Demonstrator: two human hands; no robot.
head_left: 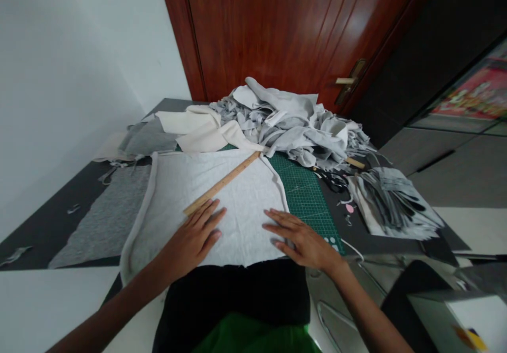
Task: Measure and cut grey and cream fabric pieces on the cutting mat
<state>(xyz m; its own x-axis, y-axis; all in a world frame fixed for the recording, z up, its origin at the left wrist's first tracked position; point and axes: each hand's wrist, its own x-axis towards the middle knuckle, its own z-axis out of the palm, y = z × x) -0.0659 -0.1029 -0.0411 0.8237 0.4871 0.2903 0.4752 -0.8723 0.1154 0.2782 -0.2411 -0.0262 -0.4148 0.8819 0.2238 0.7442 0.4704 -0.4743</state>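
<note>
Green garment [253, 334] at bottom edge, above it black cloth [237, 300] over the person's lap. Head view: pale grey fabric panel [233, 226] spread on the tabletop [43, 231], partly over a green cutting mat [307, 197]; thin, lightly creased, side edges curled, far edge running side to side. Panel's long axis hard to tell. Wooden ruler [222, 183], straight, light brown, lies on panel, long axis diagonal: near end left, far end right. Left hand [201, 232] open flat on panel, fingers slightly spread at ruler's near end, contact unclear. Right hand [297, 238] open flat by panel's right edge, fingers spread. Neither grips anything. Beyond: fabric scraps [293, 123]. Right: black scissors [336, 181].
</note>
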